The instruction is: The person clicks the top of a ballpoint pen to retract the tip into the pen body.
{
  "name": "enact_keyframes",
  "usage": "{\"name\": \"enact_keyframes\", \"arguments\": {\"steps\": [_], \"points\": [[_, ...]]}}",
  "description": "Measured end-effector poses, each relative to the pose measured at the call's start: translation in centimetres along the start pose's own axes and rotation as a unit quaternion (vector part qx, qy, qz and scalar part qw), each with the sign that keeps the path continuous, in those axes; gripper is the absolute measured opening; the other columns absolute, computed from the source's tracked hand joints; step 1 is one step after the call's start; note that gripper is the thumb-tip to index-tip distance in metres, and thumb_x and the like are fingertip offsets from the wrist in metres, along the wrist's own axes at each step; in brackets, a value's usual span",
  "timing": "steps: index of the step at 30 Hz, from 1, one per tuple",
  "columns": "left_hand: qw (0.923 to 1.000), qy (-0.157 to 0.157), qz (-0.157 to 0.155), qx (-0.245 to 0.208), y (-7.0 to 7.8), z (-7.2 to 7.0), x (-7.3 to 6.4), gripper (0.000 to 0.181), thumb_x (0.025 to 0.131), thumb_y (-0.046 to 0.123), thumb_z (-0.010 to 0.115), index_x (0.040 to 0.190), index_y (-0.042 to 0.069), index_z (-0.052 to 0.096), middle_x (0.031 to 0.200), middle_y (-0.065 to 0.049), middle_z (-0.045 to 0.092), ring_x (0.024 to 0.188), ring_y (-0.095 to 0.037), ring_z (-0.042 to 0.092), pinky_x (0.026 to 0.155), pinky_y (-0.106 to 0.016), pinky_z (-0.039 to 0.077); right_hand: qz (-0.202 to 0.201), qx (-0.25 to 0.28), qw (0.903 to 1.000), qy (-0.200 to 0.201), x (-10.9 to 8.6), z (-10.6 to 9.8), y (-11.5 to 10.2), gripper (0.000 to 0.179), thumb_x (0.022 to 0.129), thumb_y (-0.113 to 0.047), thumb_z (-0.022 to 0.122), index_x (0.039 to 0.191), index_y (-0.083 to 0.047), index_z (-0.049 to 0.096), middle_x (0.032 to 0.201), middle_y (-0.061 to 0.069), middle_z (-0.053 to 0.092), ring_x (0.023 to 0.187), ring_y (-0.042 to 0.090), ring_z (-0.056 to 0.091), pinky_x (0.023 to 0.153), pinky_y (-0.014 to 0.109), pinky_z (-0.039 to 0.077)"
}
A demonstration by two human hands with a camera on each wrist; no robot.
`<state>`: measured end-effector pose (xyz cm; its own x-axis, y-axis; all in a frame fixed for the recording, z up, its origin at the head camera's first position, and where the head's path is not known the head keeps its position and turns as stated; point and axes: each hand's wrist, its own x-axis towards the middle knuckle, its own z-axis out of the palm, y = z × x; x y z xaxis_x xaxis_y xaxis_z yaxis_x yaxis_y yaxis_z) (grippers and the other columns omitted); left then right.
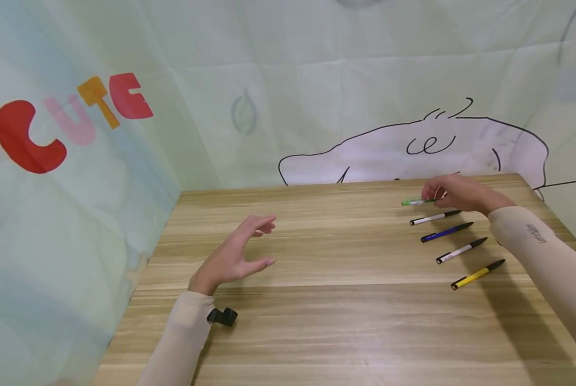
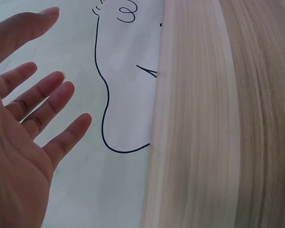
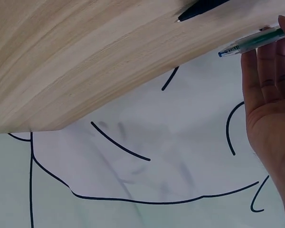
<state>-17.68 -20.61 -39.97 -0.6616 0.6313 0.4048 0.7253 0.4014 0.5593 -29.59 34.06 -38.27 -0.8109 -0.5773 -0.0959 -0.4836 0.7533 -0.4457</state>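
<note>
At the far right of the table, my right hand (image 1: 458, 193) pinches a green pen (image 1: 417, 202) between thumb and fingers. In the right wrist view this pen (image 3: 249, 43) has a clear barrel and a blue-looking tip. Below that hand lie a white pen with a black tip (image 1: 432, 218), a blue pen (image 1: 444, 232), another white pen (image 1: 460, 251) and a yellow pen (image 1: 477, 275), slanted in a column. My left hand (image 1: 237, 249) hovers over the left part of the table, thumb and fingers spread apart, holding nothing. Its palm (image 2: 19, 166) shows in the left wrist view.
The wood-grain table (image 1: 316, 321) meets a pale printed curtain (image 1: 210, 107) at its back edge. A cartoon drawing (image 1: 374, 150) and colourful letters (image 1: 29, 136) decorate the curtain. A small black device (image 1: 223, 317) sits at the left wrist.
</note>
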Motion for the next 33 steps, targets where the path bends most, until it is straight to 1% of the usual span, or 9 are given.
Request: {"name": "enact_keyframes", "arguments": {"steps": [4,10,13,18,22,29,33], "points": [[1.0,0.001,0.006,0.006,-0.1,-0.1,-0.3,0.084,0.084,0.015,0.083,0.155,0.013,0.037,0.136,-0.004,0.054,0.122,-0.028,0.056,0.104,-0.045,0.05,0.001,-0.016,0.9998,-0.012,0.4,0.2,0.5,0.022,0.087,0.009,0.07,0.098,-0.01,0.069,0.098,0.001,0.068,0.095,0.021,0.064,0.078,0.036,0.055],[1.0,0.0,-0.004,0.008,-0.2,-0.3,-0.8,0.085,0.086,0.016,0.082,0.156,0.017,0.036,0.137,-0.002,0.053,0.124,-0.026,0.056,0.106,-0.045,0.049,0.008,-0.04,0.9991,-0.012,0.7,0.6,1.2,0.024,0.083,0.009,0.071,0.094,-0.012,0.068,0.096,0.0,0.069,0.093,0.021,0.065,0.081,0.043,0.054],[1.0,0.001,-0.008,0.005,-0.2,-0.3,-1.0,0.084,0.085,0.016,0.082,0.156,0.017,0.036,0.137,-0.002,0.053,0.124,-0.027,0.056,0.106,-0.045,0.049,0.011,-0.045,0.9988,-0.015,0.8,0.8,1.6,0.025,0.081,0.01,0.071,0.093,-0.013,0.069,0.096,0.0,0.069,0.092,0.021,0.065,0.081,0.044,0.055],[1.0,0.001,-0.003,0.001,-0.2,-0.3,-1.1,0.084,0.086,0.015,0.082,0.156,0.016,0.036,0.136,-0.003,0.053,0.123,-0.03,0.056,0.107,-0.044,0.049,0.022,-0.049,0.9984,-0.018,1.0,1.2,1.7,0.026,0.081,0.009,0.073,0.096,-0.012,0.073,0.096,0.0,0.072,0.09,0.021,0.066,0.08,0.045,0.056],[1.0,0.001,-0.001,0.004,-0.2,-0.1,-1.1,0.085,0.085,0.015,0.083,0.156,0.015,0.036,0.136,-0.003,0.053,0.123,-0.03,0.056,0.106,-0.043,0.049,0.017,-0.059,0.998,-0.011,1.0,1.4,2.0,0.025,0.082,0.008,0.073,0.099,-0.011,0.075,0.098,0.001,0.073,0.091,0.022,0.066,0.082,0.048,0.057],[1.0,0.0,0.0,0.007,-0.2,-0.1,-1.0,0.085,0.085,0.015,0.083,0.156,0.015,0.036,0.135,-0.004,0.053,0.123,-0.027,0.056,0.106,-0.044,0.049,-0.006,-0.075,0.9972,0.007,0.7,1.6,2.2,0.024,0.084,0.006,0.075,0.103,-0.009,0.076,0.103,0.005,0.074,0.094,0.025,0.068,0.085,0.051,0.056],[0.9999,0.0,-0.003,0.01,-0.1,-0.2,-0.9,0.084,0.086,0.016,0.083,0.156,0.016,0.036,0.135,-0.003,0.053,0.124,-0.024,0.055,0.106,-0.044,0.049,-0.008,-0.059,0.998,0.02,0.1,1.6,2.2,0.02,0.087,0.001,0.076,0.105,-0.008,0.075,0.106,0.006,0.073,0.1,0.029,0.067,0.089,0.053,0.055]]}}
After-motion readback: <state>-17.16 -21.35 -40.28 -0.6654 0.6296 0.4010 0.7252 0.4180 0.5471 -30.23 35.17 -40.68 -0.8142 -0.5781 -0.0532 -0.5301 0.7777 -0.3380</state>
